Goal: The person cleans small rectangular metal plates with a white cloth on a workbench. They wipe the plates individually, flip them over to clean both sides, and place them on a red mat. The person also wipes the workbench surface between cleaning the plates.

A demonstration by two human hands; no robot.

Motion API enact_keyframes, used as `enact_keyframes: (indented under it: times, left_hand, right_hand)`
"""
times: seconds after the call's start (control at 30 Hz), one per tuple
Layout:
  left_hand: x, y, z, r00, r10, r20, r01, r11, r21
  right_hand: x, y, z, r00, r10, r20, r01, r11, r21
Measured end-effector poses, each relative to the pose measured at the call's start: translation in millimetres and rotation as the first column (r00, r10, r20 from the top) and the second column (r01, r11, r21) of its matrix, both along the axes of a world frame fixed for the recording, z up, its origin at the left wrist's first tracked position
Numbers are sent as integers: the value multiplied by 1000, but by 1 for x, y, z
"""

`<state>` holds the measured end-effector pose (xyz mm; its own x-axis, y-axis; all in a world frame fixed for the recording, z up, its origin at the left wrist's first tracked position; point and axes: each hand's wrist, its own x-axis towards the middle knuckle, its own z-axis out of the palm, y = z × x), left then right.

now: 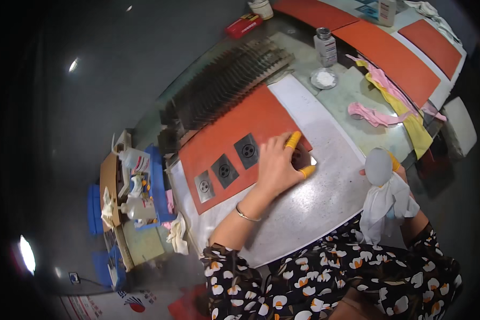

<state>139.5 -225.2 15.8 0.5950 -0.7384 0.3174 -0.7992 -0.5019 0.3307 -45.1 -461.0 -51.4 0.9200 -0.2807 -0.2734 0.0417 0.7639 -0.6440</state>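
Left hand (280, 162) lies flat, palm down, on a small dark square metal plate (300, 158) at the lower right corner of the orange rubber mat (234, 128). Its yellow-capped fingers (293, 140) press the plate from above rather than closing round it, so I read the hand as spread and bearing down, not clenched. Only a sliver of the plate shows at the hand's three o'clock edge, with a bright glint at its corner. I judge it thin, stiff and light, slick on its polished face and easy to smudge. The edges look like the sensible place to pinch it, and the finger caps should help against slipping.

Right hand (390, 176), at three o'clock from the plate and well apart from it, is closed on a bunched white cloth (384, 200) wrapped over the fingertips into a rounded pad. The cloth is soft and limp, its tail hanging toward the lap.

At nine o'clock from the left hand, three more grey square plates with punched holes (225, 170) sit in a row on the mat. Beyond it, at twelve o'clock, stands a dark slotted rack (224, 85). At one o'clock on the speckled counter (314, 197) are a small dish of white powder (324, 79) and a clear jar (325, 47), with pink and yellow rags (394, 101) at two o'clock.
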Motion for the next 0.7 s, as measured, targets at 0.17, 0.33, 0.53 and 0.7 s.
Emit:
enact_keyframes:
  times: [0.17,0.33,0.53,0.7]
  left_hand:
    - [-59,6,-26,908,-151,-391,34,957,-289]
    - [-46,39,-35,892,-151,-425,79,980,-181]
    - [65,76,-22,939,302,-165,-246,924,291]
    - [61,75,-15,916,365,-164,-293,890,349]
  right_hand:
    - [2,5,0,999,21,26,-13,968,-252]
    - [-1,3,-8,996,-17,85,34,979,-201]
    - [0,10,13,994,-7,105,37,959,-282]
    - [2,12,9,997,-5,83,34,936,-350]
